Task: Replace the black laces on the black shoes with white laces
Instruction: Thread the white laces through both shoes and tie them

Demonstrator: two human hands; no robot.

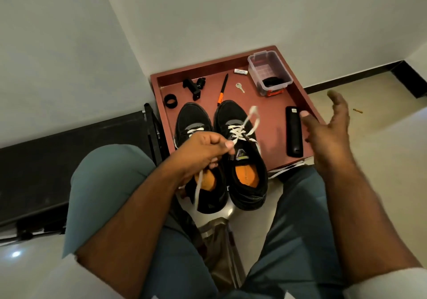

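Observation:
Two black shoes with orange insoles stand side by side on the near part of a red-brown tray (298,104), heels toward me. The right shoe (245,160) has a white lace (242,128) threaded through its eyelets, with a loop raised above the toe. The left shoe (196,123) also carries white lacing, and a loose white end hangs down over its heel. My left hand (203,150) pinches a white lace between thumb and fingers above the left shoe. My right hand (332,132) hovers to the right of the shoes with fingers spread, holding nothing.
On the tray lie a black remote-like bar (294,132), a clear plastic box (269,73) with black items inside, a key (240,87), an orange-and-black tool (223,89), a black ring (171,101), a black clamp (193,88) and a small white tube (241,71). My knees flank the shoes.

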